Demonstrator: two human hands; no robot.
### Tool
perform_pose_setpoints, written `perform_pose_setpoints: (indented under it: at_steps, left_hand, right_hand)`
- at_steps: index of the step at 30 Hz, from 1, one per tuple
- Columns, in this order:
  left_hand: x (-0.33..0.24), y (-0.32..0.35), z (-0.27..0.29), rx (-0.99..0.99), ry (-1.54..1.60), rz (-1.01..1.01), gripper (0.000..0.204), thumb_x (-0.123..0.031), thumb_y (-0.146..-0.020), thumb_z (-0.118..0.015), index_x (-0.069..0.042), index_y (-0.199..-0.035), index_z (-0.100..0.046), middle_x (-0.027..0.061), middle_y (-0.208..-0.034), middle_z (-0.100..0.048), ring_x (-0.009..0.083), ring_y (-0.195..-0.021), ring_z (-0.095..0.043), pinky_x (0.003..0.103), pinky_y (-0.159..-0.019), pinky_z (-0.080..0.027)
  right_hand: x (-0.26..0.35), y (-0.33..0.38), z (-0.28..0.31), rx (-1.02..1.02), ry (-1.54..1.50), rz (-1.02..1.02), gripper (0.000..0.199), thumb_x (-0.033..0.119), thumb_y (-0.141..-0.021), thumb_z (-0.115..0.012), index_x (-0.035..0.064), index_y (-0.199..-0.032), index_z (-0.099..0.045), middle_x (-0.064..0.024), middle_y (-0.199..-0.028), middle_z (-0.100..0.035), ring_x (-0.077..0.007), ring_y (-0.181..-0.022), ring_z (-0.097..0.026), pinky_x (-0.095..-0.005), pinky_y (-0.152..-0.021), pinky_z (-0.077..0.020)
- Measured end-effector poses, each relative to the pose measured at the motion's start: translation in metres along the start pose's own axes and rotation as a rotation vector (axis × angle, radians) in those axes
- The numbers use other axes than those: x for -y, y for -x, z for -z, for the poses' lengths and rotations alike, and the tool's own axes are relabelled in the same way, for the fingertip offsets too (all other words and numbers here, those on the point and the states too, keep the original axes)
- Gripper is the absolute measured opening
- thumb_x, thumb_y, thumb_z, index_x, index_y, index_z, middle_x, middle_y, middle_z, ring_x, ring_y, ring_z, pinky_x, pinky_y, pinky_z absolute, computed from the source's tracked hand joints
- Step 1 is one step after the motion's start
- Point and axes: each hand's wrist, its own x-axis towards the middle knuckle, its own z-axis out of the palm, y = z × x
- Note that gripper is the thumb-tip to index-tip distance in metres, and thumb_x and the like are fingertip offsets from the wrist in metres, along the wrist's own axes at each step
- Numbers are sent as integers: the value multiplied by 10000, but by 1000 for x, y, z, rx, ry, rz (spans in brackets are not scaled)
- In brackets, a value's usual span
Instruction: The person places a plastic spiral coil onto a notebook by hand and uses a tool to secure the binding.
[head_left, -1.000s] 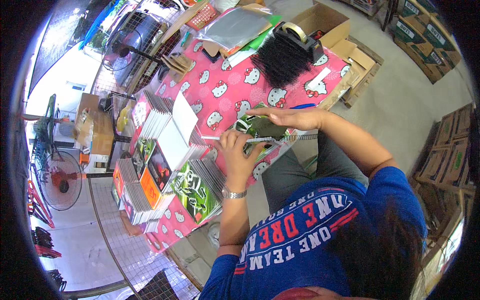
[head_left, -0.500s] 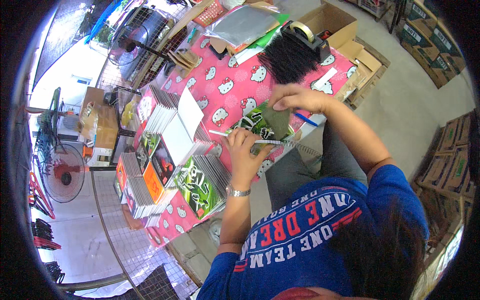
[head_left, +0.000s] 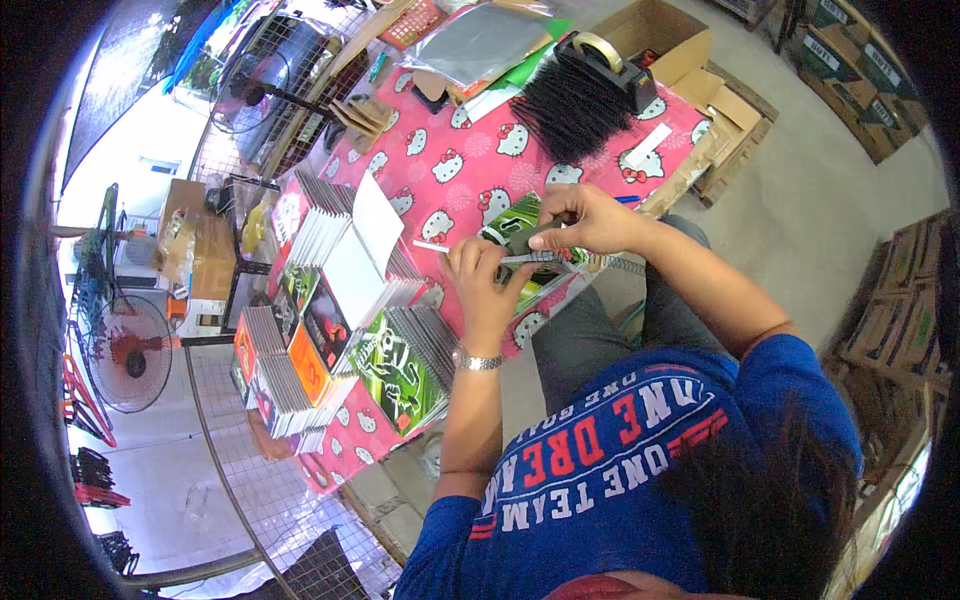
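Observation:
A green-and-black notebook (head_left: 517,213) lies near the table's front edge, its bound edge turned toward me. My left hand (head_left: 480,285) grips that edge at its left part, thumb and fingers closed over it. Pinched in my right hand (head_left: 588,222) is a flat dark grey-green pad (head_left: 518,242), which rests against the edge over the wire. A thin spiral coil (head_left: 625,264) runs along the edge and sticks out past its right end. What my right fingertips touch beneath the pad is hidden. A white strip (head_left: 430,246) lies by my left fingers.
Left of my hands stand stacks of green notebooks (head_left: 400,370), orange notebooks (head_left: 308,370) and open white pages (head_left: 355,275). A heap of black spiral coils (head_left: 572,110) lies at the back right by a tape dispenser (head_left: 612,75). A blue pen (head_left: 628,199) is beyond my right wrist.
My right hand has come down and toward me, bringing the pad from above the notebook onto its bound edge. My left hand keeps its grip with little movement.

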Motion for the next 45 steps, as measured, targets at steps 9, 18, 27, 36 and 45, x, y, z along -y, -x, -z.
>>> perform_pose_setpoints:
  at_steps: [9,18,27,36,45]
  left_hand:
    - [-6,3,1,5,7,-51,386,-170,-579,-848,-58,-862,-611,89,-938,-568,315,-1009,-489,431,-908,-376]
    - [-2,0,-2,-32,33,-72,396,-172,-565,-857,-53,-844,-602,93,-943,-565,319,-997,-494,434,-885,-384]
    - [-1,-5,-2,20,34,-89,449,-216,-584,-855,-37,-881,-571,108,-950,-545,329,-1004,-477,445,-889,-382]
    - [-1,-8,-1,44,23,-33,483,-195,-586,-852,-47,-945,-565,114,-965,-544,335,-1011,-476,456,-897,-378]
    - [33,-26,19,123,-17,82,455,-270,-548,-880,-71,-851,-605,95,-937,-543,324,-1053,-465,459,-931,-367]
  right_hand:
    - [-28,3,4,431,-558,-95,387,354,-842,-696,58,-1052,-561,1,-963,-611,-80,-877,-562,-239,-722,-450]
    - [-1,-23,27,634,-867,0,452,324,-820,-693,6,-1131,-611,-96,-1153,-627,-160,-1054,-577,-326,-915,-447]
    - [10,-30,26,573,-3,23,419,344,-840,-665,8,-1086,-621,-44,-1089,-583,-148,-1056,-523,-309,-915,-397]
    - [4,-35,23,546,-291,84,399,331,-821,-683,44,-1095,-637,-75,-1164,-537,-195,-1092,-508,-349,-928,-402]
    - [-15,-77,10,652,-145,-49,413,291,-808,-693,28,-1122,-636,-94,-1220,-519,-222,-1191,-448,-357,-1028,-321]
